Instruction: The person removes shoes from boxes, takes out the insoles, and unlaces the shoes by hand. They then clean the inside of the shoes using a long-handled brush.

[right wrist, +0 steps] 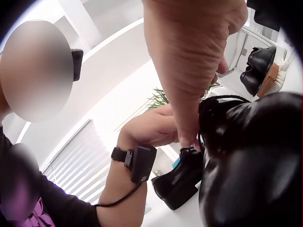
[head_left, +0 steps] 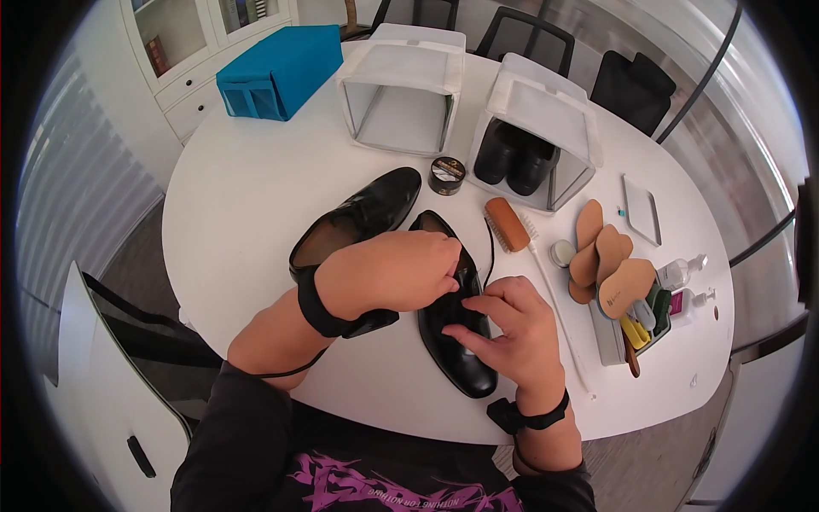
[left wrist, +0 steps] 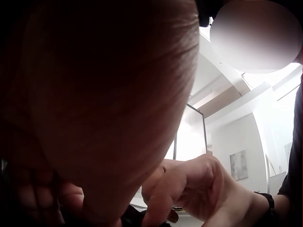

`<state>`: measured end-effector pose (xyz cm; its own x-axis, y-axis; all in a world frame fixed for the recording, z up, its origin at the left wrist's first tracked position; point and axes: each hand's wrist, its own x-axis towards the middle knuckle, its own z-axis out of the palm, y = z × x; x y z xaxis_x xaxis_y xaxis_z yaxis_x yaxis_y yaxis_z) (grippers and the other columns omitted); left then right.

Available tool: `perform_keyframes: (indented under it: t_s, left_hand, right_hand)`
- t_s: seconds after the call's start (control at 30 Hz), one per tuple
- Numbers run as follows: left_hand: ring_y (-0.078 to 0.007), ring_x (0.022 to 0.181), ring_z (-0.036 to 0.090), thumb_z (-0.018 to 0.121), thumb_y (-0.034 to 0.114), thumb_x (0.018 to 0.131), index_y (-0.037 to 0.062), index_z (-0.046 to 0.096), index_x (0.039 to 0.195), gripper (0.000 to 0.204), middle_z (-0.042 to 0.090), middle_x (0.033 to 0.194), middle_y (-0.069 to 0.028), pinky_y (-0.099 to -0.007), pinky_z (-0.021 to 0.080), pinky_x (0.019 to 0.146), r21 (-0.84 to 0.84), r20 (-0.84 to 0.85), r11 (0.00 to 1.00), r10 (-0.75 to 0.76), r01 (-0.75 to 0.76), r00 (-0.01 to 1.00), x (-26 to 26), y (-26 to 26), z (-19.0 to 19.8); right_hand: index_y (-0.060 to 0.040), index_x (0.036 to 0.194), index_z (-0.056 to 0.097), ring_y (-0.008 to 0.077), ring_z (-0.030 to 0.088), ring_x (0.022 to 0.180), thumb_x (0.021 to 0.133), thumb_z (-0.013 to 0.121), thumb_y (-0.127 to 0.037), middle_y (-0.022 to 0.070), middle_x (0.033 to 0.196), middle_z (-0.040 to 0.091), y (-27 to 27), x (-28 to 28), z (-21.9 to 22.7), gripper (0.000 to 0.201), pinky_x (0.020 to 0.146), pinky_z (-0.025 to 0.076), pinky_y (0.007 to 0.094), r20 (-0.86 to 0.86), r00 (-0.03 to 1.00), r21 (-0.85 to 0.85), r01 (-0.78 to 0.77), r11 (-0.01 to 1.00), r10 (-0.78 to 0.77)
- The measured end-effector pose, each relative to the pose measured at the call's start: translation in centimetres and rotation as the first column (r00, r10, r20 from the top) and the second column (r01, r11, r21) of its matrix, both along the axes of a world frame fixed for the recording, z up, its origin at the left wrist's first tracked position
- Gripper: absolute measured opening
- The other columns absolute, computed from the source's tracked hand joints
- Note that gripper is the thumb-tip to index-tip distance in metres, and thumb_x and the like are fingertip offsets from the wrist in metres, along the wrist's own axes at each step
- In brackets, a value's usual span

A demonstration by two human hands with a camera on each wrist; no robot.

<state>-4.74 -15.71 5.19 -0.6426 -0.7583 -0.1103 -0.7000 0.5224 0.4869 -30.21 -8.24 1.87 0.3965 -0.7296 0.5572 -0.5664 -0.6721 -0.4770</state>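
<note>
A black lace-up shoe (head_left: 465, 363) lies toe toward the person, filling the right side of the right wrist view. Over its laces, my left hand (head_left: 388, 269) has bent fingers drawn together at a black shoelace (head_left: 490, 256); the exact pinch is partly hidden. Across the shoe, my right hand (head_left: 516, 333) holds thumb and index finger bent and slightly apart beside the lacing; whether lace lies between them is unclear. Another black shoe (head_left: 384, 200) lies to the left, toe pointing away, partly behind my left forearm. The left wrist view is mostly dark palm.
Past the shoes stand a round tin (head_left: 447, 175), a blue box (head_left: 286, 72) and two white boxes, one holding black shoes (head_left: 512, 162). Rightward lie a brush (head_left: 507, 224), a long white stick (head_left: 563, 320), insoles (head_left: 625, 288), a bin (head_left: 607, 333) and pump bottles (head_left: 678, 273).
</note>
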Motion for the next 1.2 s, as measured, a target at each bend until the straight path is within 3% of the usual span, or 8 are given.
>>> perform_keyframes:
  t_s: [0.2, 0.4, 0.47, 0.7, 0.83, 0.9, 1.03, 1.2]
  left_hand:
    - [-0.0403, 0.107, 0.079, 0.078, 0.024, 0.113, 0.0014, 0.073, 0.114, 0.023, 0.078, 0.116, -0.0170, -0.0499, 0.062, 0.094, 0.003, -0.018, 1.000, -0.006, 0.007, 1.000, 0.1, -0.1, 0.0]
    - [-0.0414, 0.105, 0.078, 0.079, 0.027, 0.115, 0.0005, 0.074, 0.113, 0.027, 0.079, 0.114, -0.0183, -0.0504, 0.062, 0.094, 0.075, -0.010, 0.997, 0.024, -0.024, 1.000, 0.2, 0.1, 1.2]
    - [-0.0419, 0.105, 0.078, 0.079, 0.028, 0.115, 0.0004, 0.074, 0.113, 0.028, 0.079, 0.114, -0.0187, -0.0506, 0.062, 0.094, 0.103, 0.016, 0.994, 0.035, -0.036, 0.999, 0.0, 0.0, 1.3]
    - [-0.0444, 0.106, 0.078, 0.069, 0.022, 0.119, -0.0010, 0.075, 0.114, 0.025, 0.080, 0.113, -0.0213, -0.0514, 0.062, 0.096, 0.042, -0.057, 0.999, 0.026, -0.024, 0.998, 1.0, -0.9, -1.0]
    - [-0.0448, 0.108, 0.079, 0.058, 0.012, 0.118, -0.0022, 0.076, 0.115, 0.023, 0.082, 0.115, -0.0229, -0.0514, 0.062, 0.097, 0.119, -0.047, 0.986, 0.124, -0.118, 0.991, 1.4, -1.1, -0.3]
    - [-0.0449, 0.108, 0.080, 0.057, 0.010, 0.117, -0.0025, 0.075, 0.116, 0.023, 0.082, 0.115, -0.0232, -0.0511, 0.063, 0.097, 0.113, -0.061, 0.987, 0.121, -0.114, 0.991, 1.7, -1.3, -0.8]
    - [-0.0451, 0.109, 0.080, 0.055, 0.007, 0.115, -0.0029, 0.075, 0.118, 0.023, 0.084, 0.116, -0.0241, -0.0505, 0.064, 0.096, 0.080, -0.040, 0.988, 0.138, -0.134, 0.990, 1.9, -1.5, -1.0]
    - [-0.0450, 0.112, 0.081, 0.054, 0.006, 0.115, -0.0030, 0.075, 0.118, 0.024, 0.084, 0.117, -0.0241, -0.0501, 0.064, 0.097, 0.130, -0.014, 0.974, 0.189, -0.185, 0.982, 1.7, -1.2, 0.4]
  right_hand:
    - [-0.0081, 0.102, 0.084, 0.0300, 0.074, 0.093, 0.085, 0.101, -0.009, 0.0063, 0.105, 0.074, -0.2, 0.5, -0.8, 0.024, 0.079, 0.061, 0.0426, -0.031, 0.999, -0.074, 0.015, 0.997, -0.018]
    - [-0.0044, 0.088, 0.071, 0.0268, 0.065, 0.079, 0.091, 0.094, -0.006, 0.0082, 0.092, 0.068, -0.2, -0.6, -0.3, 0.024, 0.072, 0.054, 0.0371, 0.281, 0.942, 0.137, -0.227, 0.964, 0.182]
    - [-0.0030, 0.092, 0.073, 0.0203, 0.056, 0.068, 0.096, 0.093, -0.010, 0.0068, 0.078, 0.061, 0.5, -1.7, -0.2, 0.021, 0.065, 0.049, 0.0360, 0.212, 0.970, 0.506, -0.211, 0.836, 0.116]
    - [0.0003, 0.101, 0.076, 0.0160, 0.055, 0.068, 0.106, 0.082, -0.001, 0.0065, 0.078, 0.065, 0.9, -0.8, 1.4, 0.008, 0.065, 0.046, 0.0343, 0.170, 0.982, 0.533, -0.027, 0.846, -0.076]
    - [0.0007, 0.097, 0.069, 0.0127, 0.059, 0.083, 0.106, 0.070, 0.006, 0.0027, 0.091, 0.068, 0.5, -3.7, -0.5, 0.010, 0.078, 0.049, 0.0310, 0.570, 0.821, 0.447, -0.357, 0.820, 0.046]
    - [-0.0007, 0.094, 0.065, 0.0119, 0.057, 0.084, 0.105, 0.065, 0.008, 0.0011, 0.086, 0.063, 0.4, -4.4, -0.7, 0.014, 0.079, 0.048, 0.0304, 0.808, 0.574, 0.521, -0.588, 0.619, -0.135]
    - [0.0007, 0.092, 0.072, 0.0092, 0.053, 0.073, 0.110, 0.073, -0.001, -0.0008, 0.077, 0.065, 0.8, -2.8, 2.6, 0.019, 0.066, 0.042, 0.0303, 0.260, 0.957, 0.693, -0.094, 0.715, -0.127]
    - [-0.0020, 0.080, 0.065, 0.0094, 0.050, 0.061, 0.113, 0.075, -0.015, 0.0011, 0.070, 0.063, 0.9, -4.8, 0.4, 0.037, 0.056, 0.038, 0.0302, 0.551, 0.834, 0.504, -0.330, 0.798, -0.003]
